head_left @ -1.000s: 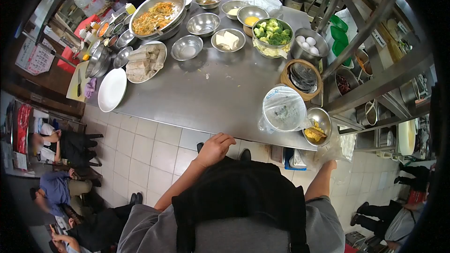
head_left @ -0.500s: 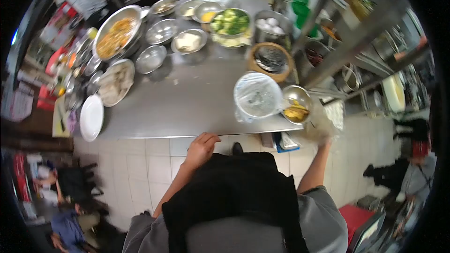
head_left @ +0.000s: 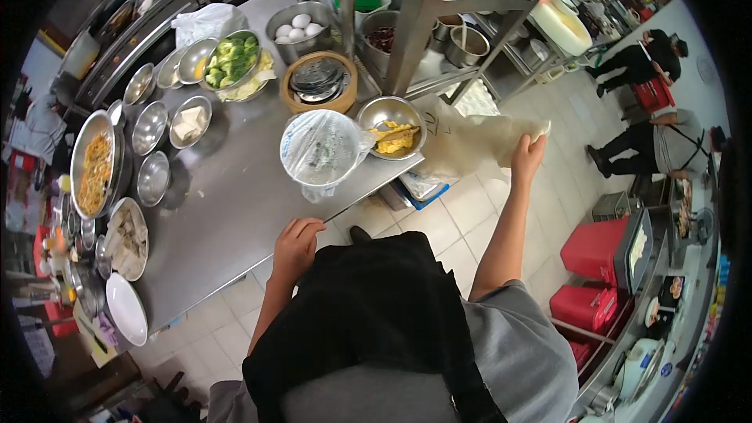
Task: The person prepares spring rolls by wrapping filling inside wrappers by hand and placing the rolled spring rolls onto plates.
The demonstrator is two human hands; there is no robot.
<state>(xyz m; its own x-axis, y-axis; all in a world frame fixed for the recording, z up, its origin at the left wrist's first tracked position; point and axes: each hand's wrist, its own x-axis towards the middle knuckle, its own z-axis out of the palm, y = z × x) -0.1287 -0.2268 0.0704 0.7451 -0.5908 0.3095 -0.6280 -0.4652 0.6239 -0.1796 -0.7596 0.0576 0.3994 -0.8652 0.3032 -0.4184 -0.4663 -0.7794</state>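
Note:
My right hand (head_left: 529,155) pinches the end of a translucent plastic bag (head_left: 470,139), which stretches from beside the steel table's corner. Near the front edge of the steel table (head_left: 219,227), my left hand (head_left: 298,247) is loosely curled, with nothing visible in it. Ahead of it stands a white tub covered with clear plastic (head_left: 319,150). A metal bowl with yellow food (head_left: 394,138) sits at the table corner, between the tub and the bag. Behind the tub is a round wooden container with dark discs (head_left: 321,81).
A pot of eggs (head_left: 298,30), a broccoli bowl (head_left: 231,63) and a tofu bowl (head_left: 189,121) stand farther back. Shredded food fills a large bowl (head_left: 97,172) at left. A shelf post (head_left: 419,23) rises behind the corner. Red bins (head_left: 591,251) and two people are at right.
The view has swung right, so the table now lies more to the left. My right hand has moved outward and up, and the bag is stretched out more.

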